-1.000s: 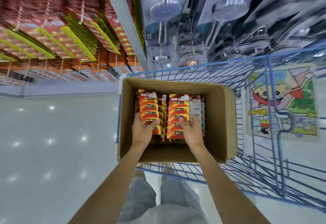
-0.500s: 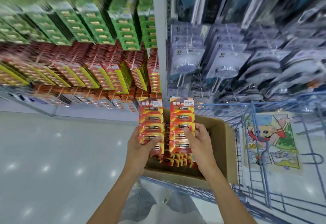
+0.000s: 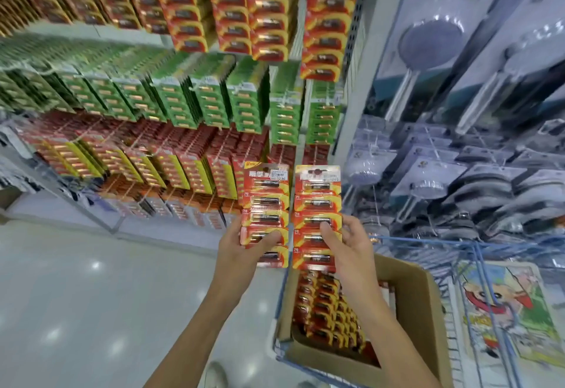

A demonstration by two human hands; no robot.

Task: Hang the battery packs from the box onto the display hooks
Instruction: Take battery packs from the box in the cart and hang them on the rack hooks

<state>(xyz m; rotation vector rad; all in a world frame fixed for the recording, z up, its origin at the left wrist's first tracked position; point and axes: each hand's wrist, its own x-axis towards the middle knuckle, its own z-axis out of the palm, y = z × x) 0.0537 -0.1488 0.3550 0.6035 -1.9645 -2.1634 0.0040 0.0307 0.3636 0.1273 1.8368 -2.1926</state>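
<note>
Both hands are clamped on goods: my left hand (image 3: 241,245) grips one red battery strip (image 3: 265,201), my right hand (image 3: 347,245) another (image 3: 316,204), side by side above the box (image 3: 419,311), before the display (image 3: 195,106).

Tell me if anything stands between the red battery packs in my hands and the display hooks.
Nothing visible does: the left hand and right hand hold red-and-yellow battery packs in open air, facing the crowded hung packs.
</note>
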